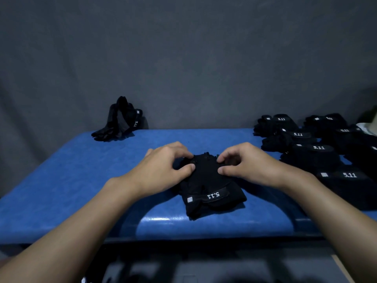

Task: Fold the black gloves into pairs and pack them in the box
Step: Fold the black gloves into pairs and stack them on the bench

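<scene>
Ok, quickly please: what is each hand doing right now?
Left hand: pinching the black glove at its far end.
Right hand: pinching the same glove, also at the far end.

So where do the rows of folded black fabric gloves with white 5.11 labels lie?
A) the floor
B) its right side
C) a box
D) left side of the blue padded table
B: the folded black fabric gloves line the right side of the blue padded table; only a loose heap of black gloves sits far left.
</scene>
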`<state>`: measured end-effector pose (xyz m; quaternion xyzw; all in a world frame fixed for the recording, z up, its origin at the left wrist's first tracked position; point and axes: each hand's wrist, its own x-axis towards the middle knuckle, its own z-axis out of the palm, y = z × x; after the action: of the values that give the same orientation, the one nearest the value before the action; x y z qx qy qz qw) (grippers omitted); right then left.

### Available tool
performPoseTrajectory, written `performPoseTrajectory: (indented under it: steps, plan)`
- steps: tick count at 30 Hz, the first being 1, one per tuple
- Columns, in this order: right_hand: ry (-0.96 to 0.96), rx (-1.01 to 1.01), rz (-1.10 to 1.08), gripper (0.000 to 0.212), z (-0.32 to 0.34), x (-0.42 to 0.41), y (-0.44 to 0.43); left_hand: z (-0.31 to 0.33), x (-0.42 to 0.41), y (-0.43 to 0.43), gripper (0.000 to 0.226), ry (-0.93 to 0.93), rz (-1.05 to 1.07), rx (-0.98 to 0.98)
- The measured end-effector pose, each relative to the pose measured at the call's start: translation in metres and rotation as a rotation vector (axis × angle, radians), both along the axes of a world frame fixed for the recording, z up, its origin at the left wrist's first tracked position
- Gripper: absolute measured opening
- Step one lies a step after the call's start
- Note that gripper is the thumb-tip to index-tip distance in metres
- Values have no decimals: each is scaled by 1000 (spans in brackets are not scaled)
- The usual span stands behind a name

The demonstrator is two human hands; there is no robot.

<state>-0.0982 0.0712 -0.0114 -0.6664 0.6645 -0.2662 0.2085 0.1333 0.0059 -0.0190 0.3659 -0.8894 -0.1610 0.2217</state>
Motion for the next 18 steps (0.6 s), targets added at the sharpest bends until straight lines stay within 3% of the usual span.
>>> performPoseTrajectory:
  steps: [4,11,18]
  plan:
    - [-29,-51,-28,11,6,3,2,1,-2,0,27,118,-47,50]
    - [-221,-101,-50,32,7,9,5,3,0,0,41,167,-19,56]
    - [-156,-72,-17,45,8,14,6,3,0,0,42,163,-11,59]
